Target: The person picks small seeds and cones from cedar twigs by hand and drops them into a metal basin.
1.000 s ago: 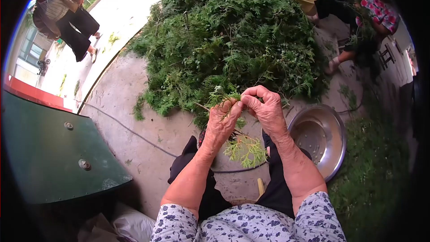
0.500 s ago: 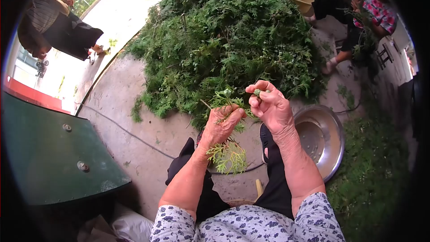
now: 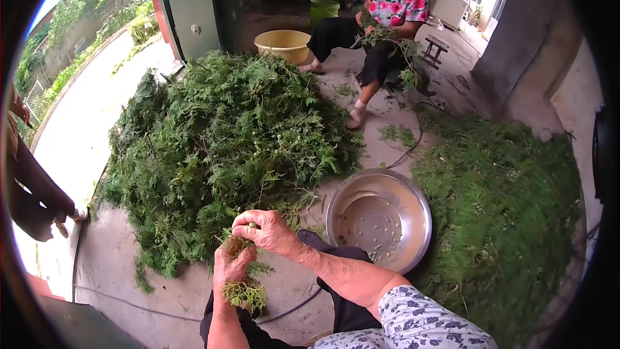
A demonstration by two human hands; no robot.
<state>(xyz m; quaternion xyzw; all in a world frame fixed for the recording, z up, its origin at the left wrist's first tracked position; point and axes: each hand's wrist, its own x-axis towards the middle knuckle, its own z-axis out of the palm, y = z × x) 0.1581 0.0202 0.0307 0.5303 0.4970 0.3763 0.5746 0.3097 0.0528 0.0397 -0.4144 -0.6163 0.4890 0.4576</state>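
My left hand (image 3: 232, 267) is closed around a green sprig (image 3: 245, 294), whose leafy end hangs below the fingers. Just above and to the right, my right hand (image 3: 274, 232) pinches a small round green cone (image 3: 252, 225) between thumb and finger. Both hands are close together in front of the large pile of green branches (image 3: 226, 136). To the right of them a metal basin (image 3: 423, 220) rests on the ground with many small pale green cones scattered in its bottom.
A seated person (image 3: 397, 6) holds a branch beyond the basin, near a yellow tub (image 3: 283, 43), a green bucket (image 3: 323, 8) and a small stool (image 3: 436, 48). More greenery (image 3: 497, 213) covers the ground at right. Another person (image 3: 39, 184) stands at the left edge. A cable (image 3: 148, 311) crosses the floor.
The view has swung to the right, bringing the basin and seated person further in. My right hand has come back to the sprig in my left hand, still with a cone in its fingers.
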